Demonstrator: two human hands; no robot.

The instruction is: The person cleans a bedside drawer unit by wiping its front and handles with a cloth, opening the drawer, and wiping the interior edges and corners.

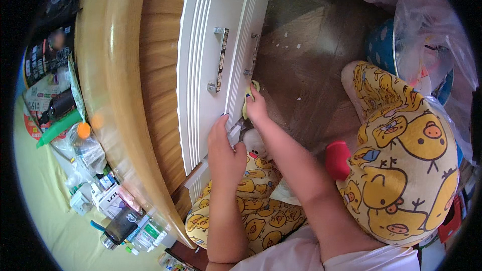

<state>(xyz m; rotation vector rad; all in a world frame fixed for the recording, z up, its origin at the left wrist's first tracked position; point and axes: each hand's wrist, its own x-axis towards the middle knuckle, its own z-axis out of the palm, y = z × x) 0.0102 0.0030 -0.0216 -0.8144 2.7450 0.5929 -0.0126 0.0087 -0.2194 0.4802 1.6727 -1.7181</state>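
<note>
My right hand (257, 106) presses a yellow cloth (245, 110) against the lower white drawer front (241, 82), close to the floor. My left hand (226, 154) holds nothing. Its fingertips touch the drawer fronts near the gap between them, and its thumb stands apart. The upper drawer front (205, 64) carries grooves and a metal bar handle (220, 60) with a patterned inlay. A similar handle (253, 54) sits on the lower drawer. Both drawers look closed.
A wooden tabletop edge (116, 64) juts out above the drawers. Bottles, boxes and packets, including a dark bottle (122, 226), crowd the top. White scraps (286, 34) dot the dark floor (301, 56). A blue dotted bin (378, 47) with a plastic bag stands beside my knee.
</note>
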